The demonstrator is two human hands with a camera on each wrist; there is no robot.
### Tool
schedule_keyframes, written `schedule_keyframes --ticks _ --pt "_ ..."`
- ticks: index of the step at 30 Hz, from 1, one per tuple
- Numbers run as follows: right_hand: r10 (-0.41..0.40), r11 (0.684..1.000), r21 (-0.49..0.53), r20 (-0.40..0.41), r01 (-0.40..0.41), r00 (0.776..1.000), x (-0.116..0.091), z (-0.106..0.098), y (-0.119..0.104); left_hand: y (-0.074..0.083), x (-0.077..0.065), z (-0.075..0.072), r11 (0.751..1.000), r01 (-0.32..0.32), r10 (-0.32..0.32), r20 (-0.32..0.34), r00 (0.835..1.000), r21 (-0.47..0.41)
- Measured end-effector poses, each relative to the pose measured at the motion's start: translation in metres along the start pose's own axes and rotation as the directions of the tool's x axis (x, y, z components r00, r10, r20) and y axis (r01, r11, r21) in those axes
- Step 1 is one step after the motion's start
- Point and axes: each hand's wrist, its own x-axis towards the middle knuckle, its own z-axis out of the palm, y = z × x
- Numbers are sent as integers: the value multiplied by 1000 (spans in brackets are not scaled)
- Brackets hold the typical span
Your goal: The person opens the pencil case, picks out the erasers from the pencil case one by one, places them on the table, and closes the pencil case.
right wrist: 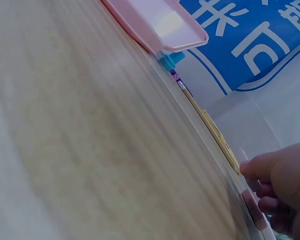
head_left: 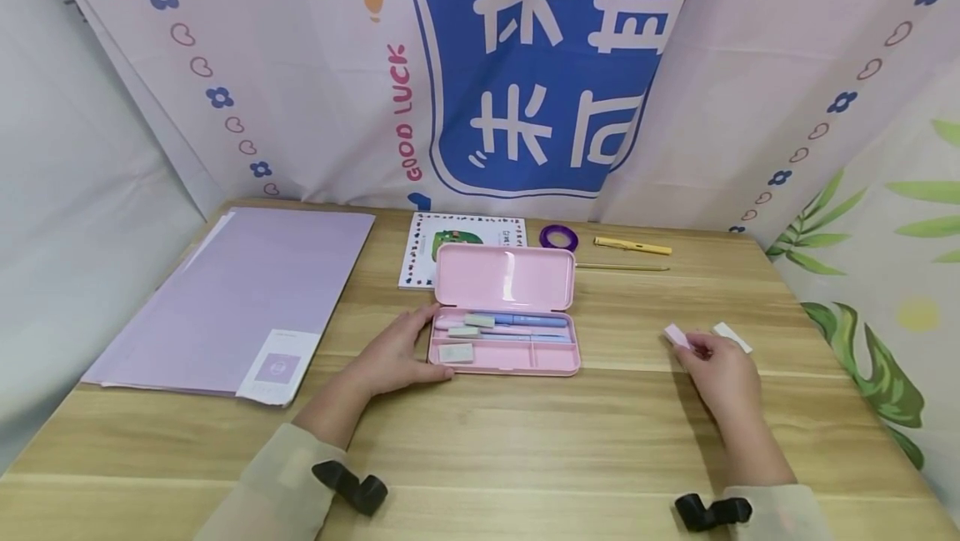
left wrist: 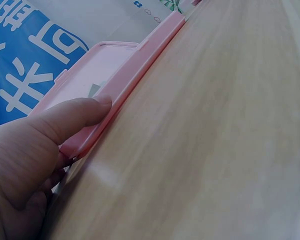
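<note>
Pencil case (head_left: 558,360) between left hand (head_left: 393,353) and right hand (head_left: 723,374)
Folder (head_left: 247,295) left of the left hand; pens (head_left: 546,320) inside the pencil case; pencil (head_left: 622,267) behind-left of the right hand.

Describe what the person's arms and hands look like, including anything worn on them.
The left sleeve and right sleeve are pale beige, ending near the wrists. A black, angular device is at each cuff, left and right. The left hand and right hand wear no gloves. No cables show.
</note>
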Motion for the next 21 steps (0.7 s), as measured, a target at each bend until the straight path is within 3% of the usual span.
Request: schedule_keyframes --ticks 6,12,21 --pt "10 999 -44 72 -7 997 3 -1 6 0 0 0 1000 12 -12 5 1000 -2" --pt "-21 1000 -20 37 22 999 -1 1 0 -1 1 1 1000 18 -18 9 1000 4" --pt "-188 977 101 24 185 982 -1 24 -40 -1 1 1 1000 21 -21 10 1000 -3"
